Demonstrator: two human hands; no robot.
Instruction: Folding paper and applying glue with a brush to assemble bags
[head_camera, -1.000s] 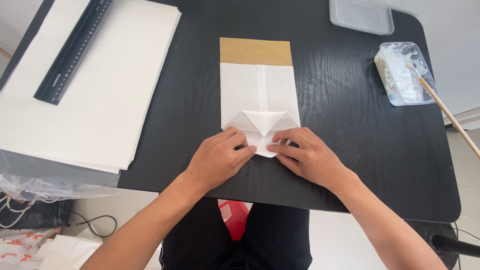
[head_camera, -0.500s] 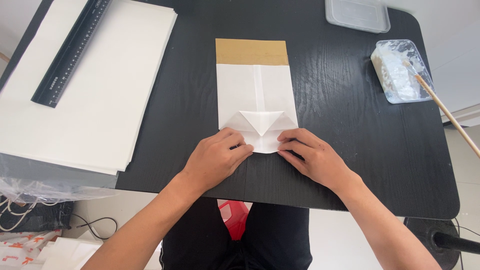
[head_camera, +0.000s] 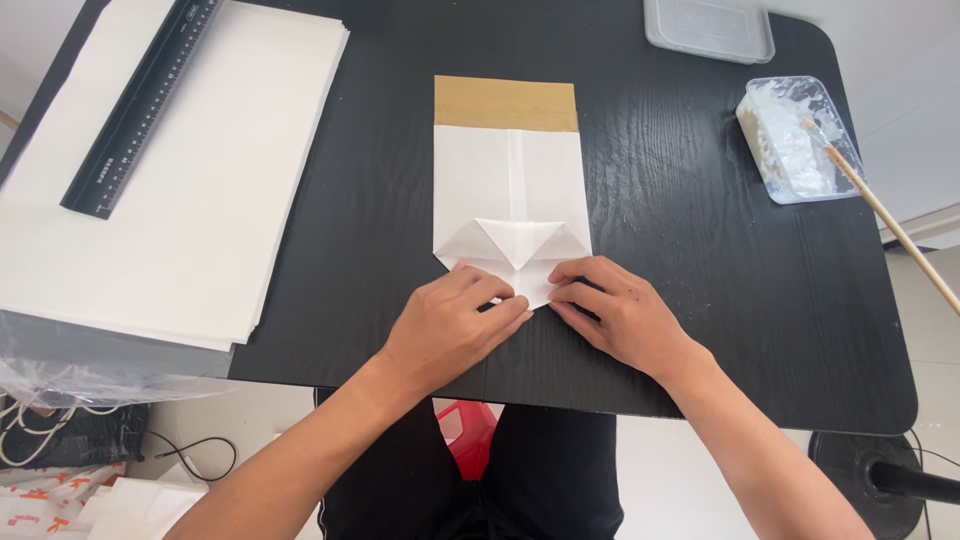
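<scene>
the left hand (head_camera: 450, 325) lies flat, fingers together, pressing on the near left corner of the white paper bag (head_camera: 510, 190), grasping nothing. the right hand (head_camera: 615, 315) does the same on the near right corner, fingertips splayed on the folded edge, also pressing rather than holding. the bag lies flat in the middle of the black desk (head_camera: 700, 300), its brown band at the far end and a diamond-shaped fold with triangular flaps at the near end, just beyond the fingertips.

to do this crease well, it seems best to keep both hands pushing evenly, check the two triangular flaps meet on the bag's centre seam, then run the fingertips outward from the middle so the fold sets sharp and square to the sides. pressing unevenly would likely skew the bottom.

to the left sit a stack of white sheets (head_camera: 190, 190) with a black ruler (head_camera: 140, 105) on top. far right is a clear tub of white paste (head_camera: 790, 140) with a wooden stick (head_camera: 890, 225) in it, and a clear lid (head_camera: 710, 28) further back.
</scene>
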